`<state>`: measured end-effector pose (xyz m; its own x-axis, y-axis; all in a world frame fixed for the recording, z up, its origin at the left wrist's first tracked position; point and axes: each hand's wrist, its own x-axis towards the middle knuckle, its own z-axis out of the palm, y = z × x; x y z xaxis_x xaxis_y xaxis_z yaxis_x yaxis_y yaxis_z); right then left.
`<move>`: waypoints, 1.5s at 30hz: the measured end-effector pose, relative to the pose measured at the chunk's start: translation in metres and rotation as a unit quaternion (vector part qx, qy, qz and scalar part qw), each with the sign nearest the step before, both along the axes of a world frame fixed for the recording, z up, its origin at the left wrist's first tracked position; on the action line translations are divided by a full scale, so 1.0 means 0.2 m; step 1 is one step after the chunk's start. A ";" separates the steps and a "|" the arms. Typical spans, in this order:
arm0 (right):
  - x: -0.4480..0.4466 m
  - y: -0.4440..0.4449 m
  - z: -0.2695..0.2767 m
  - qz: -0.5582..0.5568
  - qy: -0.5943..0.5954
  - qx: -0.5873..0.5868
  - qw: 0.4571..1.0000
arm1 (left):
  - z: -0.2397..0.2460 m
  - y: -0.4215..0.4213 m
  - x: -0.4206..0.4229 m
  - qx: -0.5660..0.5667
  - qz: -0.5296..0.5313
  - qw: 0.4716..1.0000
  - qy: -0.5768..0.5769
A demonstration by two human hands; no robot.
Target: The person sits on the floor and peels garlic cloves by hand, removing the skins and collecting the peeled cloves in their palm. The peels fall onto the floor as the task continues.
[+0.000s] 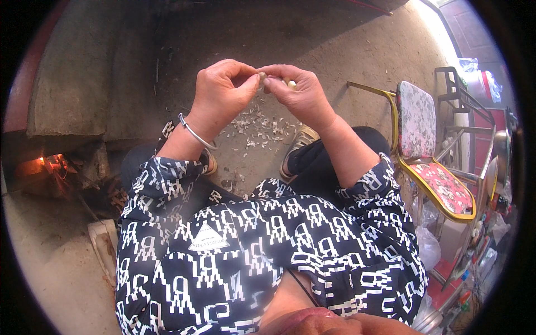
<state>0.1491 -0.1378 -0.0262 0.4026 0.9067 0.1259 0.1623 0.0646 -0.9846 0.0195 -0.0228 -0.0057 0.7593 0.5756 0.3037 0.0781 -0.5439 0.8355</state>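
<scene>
My left hand (222,90) and my right hand (299,92) meet above the floor, fingertips nearly touching. Between them a small pale piece, which looks like a garlic clove (262,76), is pinched by the thumb and finger of my left hand, with my right fingertips against it. Whitish peeled cloves (292,85) lie held in the curled fingers of my right hand. Below the hands, thin pale peelings (268,127) are scattered on the floor between my shoes. A metal bangle is around my left wrist.
A fire (54,162) burns in a stove opening at the left, with sticks near it. A folding chair with a floral seat (446,184) stands at the right, beside a metal rack (465,176) with plastic bags and other items. A pale block (103,243) lies at lower left.
</scene>
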 end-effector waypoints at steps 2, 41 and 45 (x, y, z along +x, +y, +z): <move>-0.01 0.00 0.01 -0.003 -0.018 0.002 1.000 | 0.00 0.00 -0.01 0.011 -0.003 1.000 0.021; 0.06 -0.01 0.02 0.060 0.281 -0.005 0.958 | -0.03 0.07 -0.02 -0.395 -0.093 0.914 0.021; 0.04 0.00 0.01 0.036 0.290 -0.021 0.956 | -0.02 0.03 -0.01 -0.349 -0.066 0.935 0.006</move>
